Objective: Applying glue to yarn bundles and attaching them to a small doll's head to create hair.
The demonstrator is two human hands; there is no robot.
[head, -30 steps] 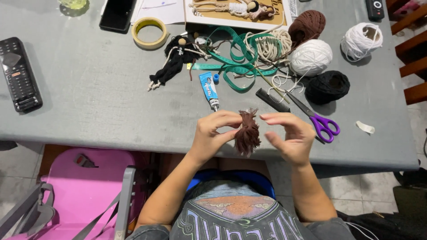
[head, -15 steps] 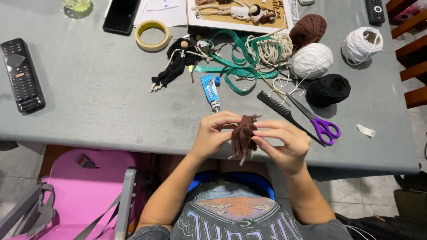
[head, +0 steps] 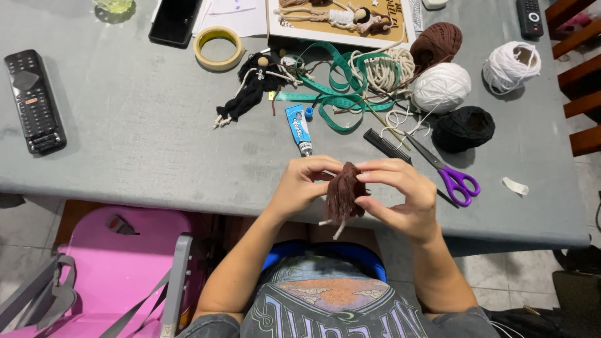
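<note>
1. Since a second ago, your two hands have closed in on each other: then the right one stood apart with its fingers spread, now both meet over the brown yarn bundle [head: 343, 194] at the lower centre of the frame.
2. Your left hand [head: 303, 184] pinches the bundle's top from the left, thumb and fingers curled shut on the yarn.
3. Your right hand [head: 400, 197] wraps over the bundle from the right, fingers bent down across its top, thumb beneath; it too has hold of the yarn.
4. Pale cord ends hang out below the bundle, over the near edge of the grey table [head: 138, 138].
5. Just above your hands lie a blue glue tube [head: 299, 128], a black comb [head: 387, 146] and purple-handled scissors [head: 447, 173].
6. Further up sit a green tape measure [head: 335, 94], a black yarn doll [head: 249, 94], and brown [head: 436, 45], white [head: 441, 86] and black [head: 463, 128] yarn balls.
7. At the far left lies a black remote [head: 34, 101]; a tape roll [head: 218, 47] sits at upper left.
</note>
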